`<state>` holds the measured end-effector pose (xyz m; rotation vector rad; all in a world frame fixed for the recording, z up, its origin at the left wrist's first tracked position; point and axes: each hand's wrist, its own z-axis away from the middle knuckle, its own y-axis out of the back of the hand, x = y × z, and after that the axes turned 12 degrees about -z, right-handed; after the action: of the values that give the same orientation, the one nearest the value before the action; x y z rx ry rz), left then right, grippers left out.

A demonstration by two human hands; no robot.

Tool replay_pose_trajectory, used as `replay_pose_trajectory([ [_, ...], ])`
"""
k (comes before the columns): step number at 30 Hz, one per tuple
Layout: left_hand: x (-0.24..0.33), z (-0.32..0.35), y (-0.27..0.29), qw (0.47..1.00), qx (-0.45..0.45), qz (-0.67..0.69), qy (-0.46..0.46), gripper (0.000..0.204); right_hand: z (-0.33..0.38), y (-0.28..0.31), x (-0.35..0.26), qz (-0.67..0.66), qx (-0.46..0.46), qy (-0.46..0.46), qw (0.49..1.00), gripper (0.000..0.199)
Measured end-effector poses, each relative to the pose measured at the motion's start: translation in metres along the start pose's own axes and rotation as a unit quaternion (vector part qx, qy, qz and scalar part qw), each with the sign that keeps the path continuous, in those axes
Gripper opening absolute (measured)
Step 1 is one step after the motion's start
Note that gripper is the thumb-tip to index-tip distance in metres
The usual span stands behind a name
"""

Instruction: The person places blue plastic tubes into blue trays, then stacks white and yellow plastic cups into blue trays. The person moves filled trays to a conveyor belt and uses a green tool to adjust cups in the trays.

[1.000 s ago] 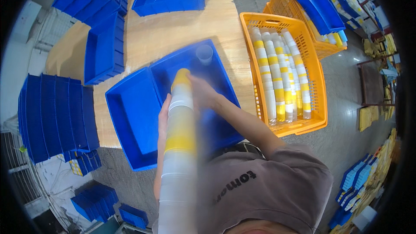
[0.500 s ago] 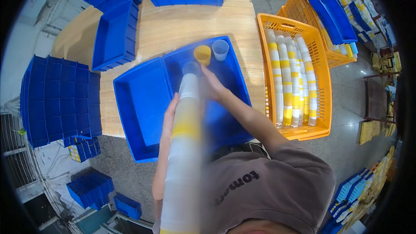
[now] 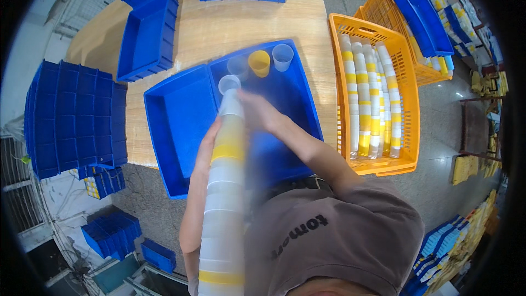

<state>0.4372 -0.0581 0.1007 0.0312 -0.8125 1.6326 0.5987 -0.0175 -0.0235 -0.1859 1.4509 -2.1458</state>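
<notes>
- The light-brown wooden desk (image 3: 252, 19) carries blue rectangular plastic trays; the left tray (image 3: 178, 126) is touching the right tray (image 3: 298, 105).
- Beside it on the right, the orange plastic crate (image 3: 409, 148) contains columns of white and yellow cups (image 3: 363, 104).
- The long stack of nested white and yellow plastic cups (image 3: 222, 203) slants from the person's chest, its upper end over the right tray.
- The left hand (image 3: 210, 138) has its grip around this stack.
- The right hand (image 3: 260, 111) is at the top cup; its grip is blurred, I cannot tell its state.
- One yellow plastic cup (image 3: 259, 63) is in the right tray, between two whitish translucent cups (image 3: 282, 58).
</notes>
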Motion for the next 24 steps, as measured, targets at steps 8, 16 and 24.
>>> replay_pose_trajectory([
  [8,-0.014,-0.016,-0.026,0.996,-0.075,-0.021,0.051,0.041,0.068,0.002,-0.025,-0.136,0.052,0.07,0.987,0.039],
  [16,-0.014,-0.002,-0.019,0.994,-0.068,-0.056,0.07,0.038,0.053,0.027,-0.001,-0.109,0.043,0.058,0.991,0.054],
  [24,-0.01,0.009,0.016,0.988,-0.01,-0.129,0.079,0.039,0.044,-0.014,0.018,-0.001,0.068,0.01,0.998,0.041],
])
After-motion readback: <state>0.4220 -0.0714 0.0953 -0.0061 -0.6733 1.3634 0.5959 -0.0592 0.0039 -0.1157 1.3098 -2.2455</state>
